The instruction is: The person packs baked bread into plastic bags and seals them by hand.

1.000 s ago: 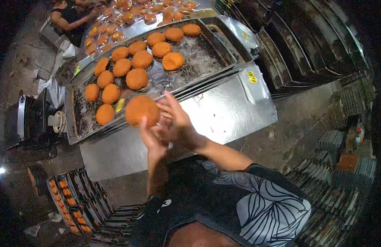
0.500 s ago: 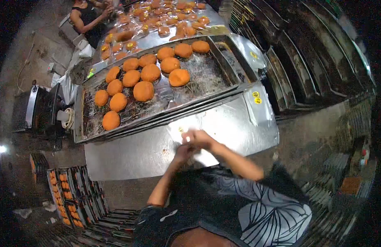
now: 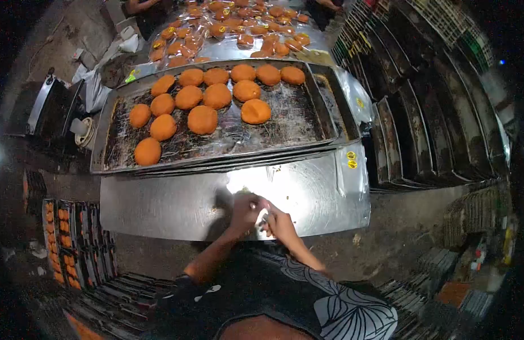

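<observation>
Both my hands are together over the near part of the shiny metal table [image 3: 154, 207]. My left hand [image 3: 245, 212] is closed, its fingers curled at the edge of a thin clear plastic bag [image 3: 262, 216]. My right hand [image 3: 278, 222] pinches the same bag from the other side. Glare off the metal hides most of the bag's outline. Just beyond the hands lies a dark, worn baking tray [image 3: 284, 122], with several round orange-brown buns [image 3: 202, 119] on its left and back parts. One bun [image 3: 255, 111] has a dented top.
Clear bags with yellow stickers [image 3: 352, 160] lie at the table's right edge. Several bagged buns [image 3: 233, 25] cover the far table, where other people's arms [image 3: 140, 7] show. Stacked trays [image 3: 432, 130] stand at right; racks of buns [image 3: 63, 238] are lower left.
My view has shifted, so the tray sits a little higher and the far table shows differently. My hands have drawn slightly apart and lower, with pale plastic showing between them.
</observation>
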### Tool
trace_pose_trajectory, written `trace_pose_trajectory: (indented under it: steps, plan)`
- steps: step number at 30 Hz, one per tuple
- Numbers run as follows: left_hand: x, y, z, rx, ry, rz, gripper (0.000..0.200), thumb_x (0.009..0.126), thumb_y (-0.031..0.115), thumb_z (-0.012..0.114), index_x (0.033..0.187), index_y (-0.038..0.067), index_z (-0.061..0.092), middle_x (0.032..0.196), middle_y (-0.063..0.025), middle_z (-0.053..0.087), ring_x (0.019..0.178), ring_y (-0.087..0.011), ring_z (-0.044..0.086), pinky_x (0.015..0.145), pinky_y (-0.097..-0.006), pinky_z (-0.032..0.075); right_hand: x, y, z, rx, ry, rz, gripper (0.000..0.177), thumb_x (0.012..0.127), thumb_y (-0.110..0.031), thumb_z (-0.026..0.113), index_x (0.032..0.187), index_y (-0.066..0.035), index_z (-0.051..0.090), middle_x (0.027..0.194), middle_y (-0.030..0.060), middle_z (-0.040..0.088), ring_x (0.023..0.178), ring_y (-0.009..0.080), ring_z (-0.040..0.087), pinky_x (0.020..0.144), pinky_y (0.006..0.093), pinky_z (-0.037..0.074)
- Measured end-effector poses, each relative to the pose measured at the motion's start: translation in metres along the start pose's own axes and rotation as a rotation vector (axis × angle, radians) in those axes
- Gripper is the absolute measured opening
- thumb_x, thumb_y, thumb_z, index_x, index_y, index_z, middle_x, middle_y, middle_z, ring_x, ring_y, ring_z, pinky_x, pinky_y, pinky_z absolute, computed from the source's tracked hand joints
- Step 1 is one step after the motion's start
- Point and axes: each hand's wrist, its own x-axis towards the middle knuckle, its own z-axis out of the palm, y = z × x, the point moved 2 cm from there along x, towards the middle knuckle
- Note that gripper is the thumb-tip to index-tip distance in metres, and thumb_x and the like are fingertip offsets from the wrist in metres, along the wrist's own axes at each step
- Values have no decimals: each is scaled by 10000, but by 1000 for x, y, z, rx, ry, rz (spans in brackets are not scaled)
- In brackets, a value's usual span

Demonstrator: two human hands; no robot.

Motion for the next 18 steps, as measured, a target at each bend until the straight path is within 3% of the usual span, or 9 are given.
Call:
trace_pose_trajectory:
  steps: [1,3,5,7,8,9,11,14,18]
  plan:
    - [1,-12,-1,-35,149,65,73,701,68,606,765,32,608,686,-66,561,640,-155,547,564,-251,428,12,-18,0,141,-169,122,351,842,-176,464,1167,-63,399,658,117,588,480,161,546,407,290,435]
    - [-3,23,-10,171,72,359,89,699,51,608,787,40,598,670,-72,540,635,-189,535,586,-261,425,68,-14,7,1557,-767,148,523,829,-284,497,1268,-79,301,1007,153,552,706,195,594,589,288,501]
    - [-7,1,-25,285,349,601,269,711,53,604,973,57,547,843,-95,543,828,-212,536,688,-296,432,71,-112,17,1027,-54,-270,636,796,-408,516,1296,-106,265,1212,163,419,995,214,516,802,314,458]
    - [16,13,-65,-373,675,225,436,768,178,566,1149,36,410,922,-120,535,907,-208,521,738,-294,439,57,-170,55,1375,-374,-394,708,764,-473,513,1278,-48,275,1247,138,393,1131,228,399,915,354,368]
    - [16,2,-90,-753,500,193,481,793,241,519,1186,22,351,952,-129,526,906,-202,522,748,-291,442,59,-167,83,1425,-502,-237,712,763,-472,515,1274,-38,276,1243,125,402,1106,234,426,900,355,381]
    - [10,-10,-118,-1121,306,149,533,818,304,472,1223,9,291,982,-138,517,904,-196,523,758,-288,446,57,-163,108,1073,-483,-247,634,771,-447,524,1238,-53,353,1210,127,439,1096,239,434,877,352,395]
    - [-5,9,-181,-834,348,-111,475,851,304,389,1225,19,317,1079,-143,480,865,-179,542,716,-279,464,73,-173,132,465,-405,-401,542,770,-389,554,1161,-32,442,1139,161,491,1046,243,463,856,364,392]
    - [-6,4,-241,-893,842,74,453,849,269,373,1223,21,304,1132,-151,425,1015,-251,466,852,-395,408,131,-230,117,-834,595,-879,654,696,-371,630,1175,4,390,1101,260,444,957,391,466,791,464,397]
    - [-8,24,-290,-1271,954,287,498,802,225,391,1236,21,257,1200,-159,344,1135,-338,343,940,-556,291,219,-202,113,-930,414,-587,520,678,-273,632,1084,-5,450,1064,237,457,948,368,474,680,419,461]
